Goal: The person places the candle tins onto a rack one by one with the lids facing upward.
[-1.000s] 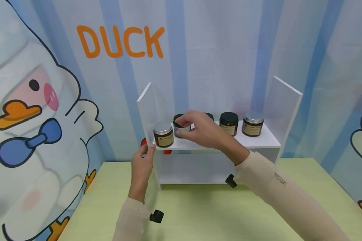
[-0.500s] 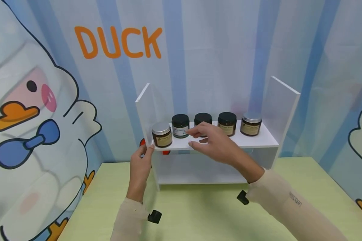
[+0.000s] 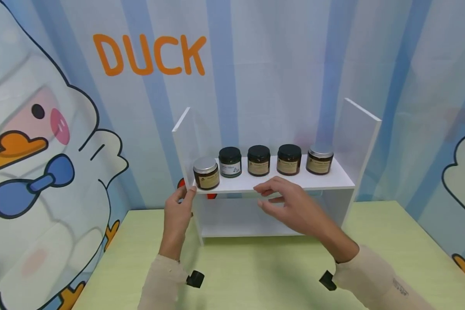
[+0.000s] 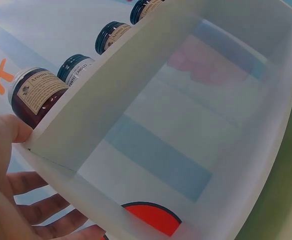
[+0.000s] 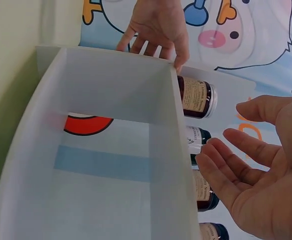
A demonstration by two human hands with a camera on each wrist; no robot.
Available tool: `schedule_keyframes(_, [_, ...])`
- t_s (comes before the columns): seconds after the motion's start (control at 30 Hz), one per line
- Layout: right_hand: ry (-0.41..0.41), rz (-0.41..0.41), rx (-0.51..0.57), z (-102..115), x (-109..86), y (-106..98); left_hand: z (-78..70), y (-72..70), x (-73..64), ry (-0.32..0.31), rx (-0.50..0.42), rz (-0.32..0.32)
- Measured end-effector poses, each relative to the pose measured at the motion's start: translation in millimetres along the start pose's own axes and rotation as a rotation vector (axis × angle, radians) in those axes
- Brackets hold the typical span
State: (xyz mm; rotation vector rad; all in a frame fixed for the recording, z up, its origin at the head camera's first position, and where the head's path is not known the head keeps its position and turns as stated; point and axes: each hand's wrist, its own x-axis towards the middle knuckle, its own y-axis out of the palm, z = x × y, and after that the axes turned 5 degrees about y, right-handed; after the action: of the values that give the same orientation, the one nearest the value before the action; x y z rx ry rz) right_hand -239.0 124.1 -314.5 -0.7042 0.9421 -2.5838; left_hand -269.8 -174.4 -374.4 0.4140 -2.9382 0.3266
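Observation:
A white two-tier shelf (image 3: 252, 185) stands on the table with a row of candle jars on its upper board. My left hand (image 3: 178, 213) grips its left side panel; in the left wrist view the thumb sits at the front edge and the fingers lie along the outside. Nearest that thumb is a silver-lidded amber candle jar (image 3: 206, 173). To its right stand a black-lidded jar with a white label (image 3: 230, 162), two black-lidded jars with tan labels (image 3: 258, 161) and another silver-lidded jar (image 3: 320, 160). My right hand (image 3: 290, 202), fingers loosely bent, holds nothing in front of the upper board.
The shelf has tall side panels, the right one (image 3: 358, 137) rising above the jars, and a lower board (image 3: 252, 230). A pale green table (image 3: 255, 275) lies beneath. Behind hangs a striped curtain (image 3: 279, 64) with a duck print.
My right hand has let go of the white-labelled candle jar and drawn back to the right and toward me. The left hand stays on the shelf's side.

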Motion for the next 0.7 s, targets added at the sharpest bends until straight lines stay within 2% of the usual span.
schedule_keyframes(0.23, [0.003,-0.006,0.028,-16,-16.1,3,1.0,-7.9,-4.3,0.006,-0.003,0.029])
schedule_keyframes(0.37, [0.038,-0.002,0.051,-21,-23.8,2,3.1,-11.5,-7.8,0.004,0.018,0.042])
schedule_keyframes(0.53, [0.079,0.009,0.076,-26,-35.1,3,6.6,-16.9,-17.2,0.000,0.062,0.058])
schedule_keyframes(0.7, [0.097,-0.007,0.079,-33,-47.0,4,8.0,-20.9,-29.9,-0.039,0.112,0.073])
